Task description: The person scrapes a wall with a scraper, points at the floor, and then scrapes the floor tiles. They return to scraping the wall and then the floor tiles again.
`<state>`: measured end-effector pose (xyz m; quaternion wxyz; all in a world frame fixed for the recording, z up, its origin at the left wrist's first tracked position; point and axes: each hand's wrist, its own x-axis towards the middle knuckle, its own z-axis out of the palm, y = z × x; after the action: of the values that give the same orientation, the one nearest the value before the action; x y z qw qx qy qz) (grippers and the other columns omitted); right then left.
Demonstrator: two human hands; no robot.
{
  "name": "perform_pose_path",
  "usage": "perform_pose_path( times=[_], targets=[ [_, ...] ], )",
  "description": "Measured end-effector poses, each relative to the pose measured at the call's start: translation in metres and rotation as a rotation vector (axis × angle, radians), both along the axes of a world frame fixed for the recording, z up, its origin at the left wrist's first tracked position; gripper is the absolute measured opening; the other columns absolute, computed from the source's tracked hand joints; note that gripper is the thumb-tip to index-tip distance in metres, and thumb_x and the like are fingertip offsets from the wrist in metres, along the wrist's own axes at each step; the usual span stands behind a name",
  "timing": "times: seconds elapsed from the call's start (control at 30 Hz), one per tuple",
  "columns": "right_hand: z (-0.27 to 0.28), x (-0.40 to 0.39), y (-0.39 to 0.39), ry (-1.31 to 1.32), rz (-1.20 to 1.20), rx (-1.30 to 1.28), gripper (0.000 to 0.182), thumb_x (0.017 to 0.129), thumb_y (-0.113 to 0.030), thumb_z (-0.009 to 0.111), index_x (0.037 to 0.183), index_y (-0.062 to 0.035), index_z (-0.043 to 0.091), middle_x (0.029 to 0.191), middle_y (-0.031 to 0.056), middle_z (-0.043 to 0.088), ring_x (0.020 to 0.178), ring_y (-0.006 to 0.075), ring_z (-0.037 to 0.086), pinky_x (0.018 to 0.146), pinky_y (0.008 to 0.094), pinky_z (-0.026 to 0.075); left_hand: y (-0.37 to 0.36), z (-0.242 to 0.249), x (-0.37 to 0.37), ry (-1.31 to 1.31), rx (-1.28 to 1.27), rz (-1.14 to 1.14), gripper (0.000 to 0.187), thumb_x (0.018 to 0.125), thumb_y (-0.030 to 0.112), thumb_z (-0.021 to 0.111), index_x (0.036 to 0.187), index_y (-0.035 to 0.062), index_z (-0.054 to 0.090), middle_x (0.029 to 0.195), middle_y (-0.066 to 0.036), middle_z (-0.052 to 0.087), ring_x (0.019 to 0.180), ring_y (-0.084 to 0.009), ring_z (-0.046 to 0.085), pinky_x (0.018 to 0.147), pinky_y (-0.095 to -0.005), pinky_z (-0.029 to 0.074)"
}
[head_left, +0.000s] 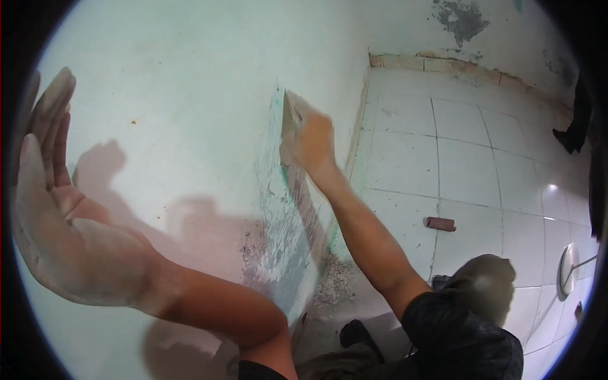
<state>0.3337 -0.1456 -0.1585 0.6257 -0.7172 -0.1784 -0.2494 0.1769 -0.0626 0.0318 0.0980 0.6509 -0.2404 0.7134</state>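
At the wall (202,76), the right hand (315,140) clamps a probable scraper (288,114), the left hand (82,247) splayed.

the scraper (288,115) is a thin, flat, greyish-brown blade held in the right hand (316,140), its handle hidden inside the closed fist. the blade shows along the left side of the grip, its long edge turned to the wall (190,82); one corner pokes up past the knuckles, while the lower part is half covered by the fingers. whether the edge touches along its whole length is hard to tell.

the wall is pale greenish white and mostly even to the left of the grip and above it. a rough patch (271,209) begins just beside the blade and runs down below the grip, streaked white and grey, tinted turquoise near the blade, flaky at its left border and darker towards its lower end.
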Motion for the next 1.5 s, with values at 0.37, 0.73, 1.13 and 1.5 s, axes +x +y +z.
perform_pose_path(
  times=[0.37,0.73,1.13,1.5],
  targets=[
    [-0.012,-0.004,0.004,-0.193,-0.049,-0.036,0.068,0.071,0.006,0.055,0.136,0.0013,0.038,0.133,0.0249,0.045,0.121,0.0456,0.042,0.105,0.0417,0.034,-0.005,-0.020,0.013,0.058,-0.179,-0.018,0.039,0.093,0.014,0.033,0.109,-0.0085,0.060,0.100,-0.021,0.066,0.099,-0.0266,0.064,0.097,-0.0381,0.045],
    [-0.018,-0.030,-0.004,-0.183,-0.029,-0.292,0.068,0.069,0.007,0.056,0.135,0.0026,0.038,0.132,0.0266,0.045,0.123,0.0436,0.042,0.106,0.0431,0.035,-0.019,-0.021,0.024,0.072,-0.222,-0.042,0.039,0.090,0.014,0.035,0.109,-0.0067,0.062,0.102,-0.019,0.067,0.101,-0.0259,0.062,0.098,-0.0372,0.042],
    [0.007,0.003,-0.024,-0.116,0.125,-0.174,0.077,0.067,0.006,0.057,0.140,-0.0040,0.034,0.139,0.0215,0.040,0.124,0.0473,0.038,0.104,0.0443,0.035,-0.010,-0.020,0.019,0.046,-0.129,-0.020,0.041,0.091,0.012,0.030,0.109,-0.0099,0.060,0.102,-0.021,0.066,0.102,-0.0264,0.062,0.100,-0.0374,0.042],
    [-0.001,0.008,0.001,-0.400,-0.283,-0.024,0.051,0.070,-0.002,0.055,0.121,0.0029,0.053,0.102,0.0296,0.057,0.096,0.0423,0.057,0.083,0.0414,0.048,-0.018,-0.019,0.024,0.032,-0.039,-0.012,0.037,0.092,0.009,0.029,0.104,-0.0141,0.056,0.102,-0.027,0.063,0.089,-0.0290,0.065,0.087,-0.0360,0.052]
  ],
)
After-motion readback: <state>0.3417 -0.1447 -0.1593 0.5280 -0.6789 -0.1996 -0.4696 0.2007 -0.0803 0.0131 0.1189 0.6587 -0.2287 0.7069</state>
